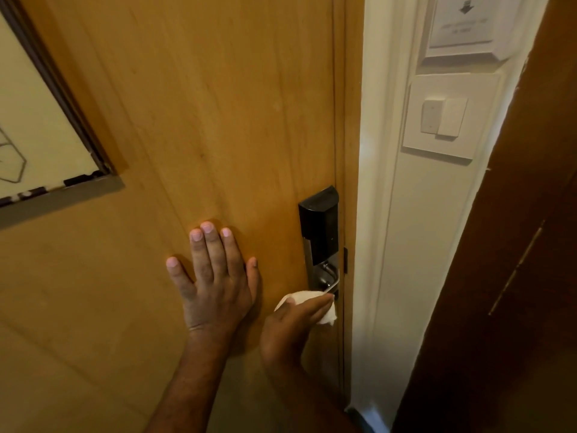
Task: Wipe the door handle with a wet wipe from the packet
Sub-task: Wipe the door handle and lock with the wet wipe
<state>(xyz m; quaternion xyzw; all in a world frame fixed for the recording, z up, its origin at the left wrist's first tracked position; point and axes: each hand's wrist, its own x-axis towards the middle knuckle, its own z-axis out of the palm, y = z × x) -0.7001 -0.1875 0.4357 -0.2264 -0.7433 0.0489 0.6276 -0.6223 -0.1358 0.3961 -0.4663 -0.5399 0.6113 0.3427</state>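
We press our left hand (215, 276) flat on the door (193, 120), fingers spread, gripping nothing. Our right hand (293, 326) grips the wipe (307, 298) against the lower end of the handle (331, 278). Wiping appears underway, with the upper handle left; no packet is visible.

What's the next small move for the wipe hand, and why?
Probably slide the wet wipe along the door handle toward its pivot. The right hand presses the wipe only against the lever's lower end, so the metal above looks uncovered, while the left hand lies flat on the door, bracing it.
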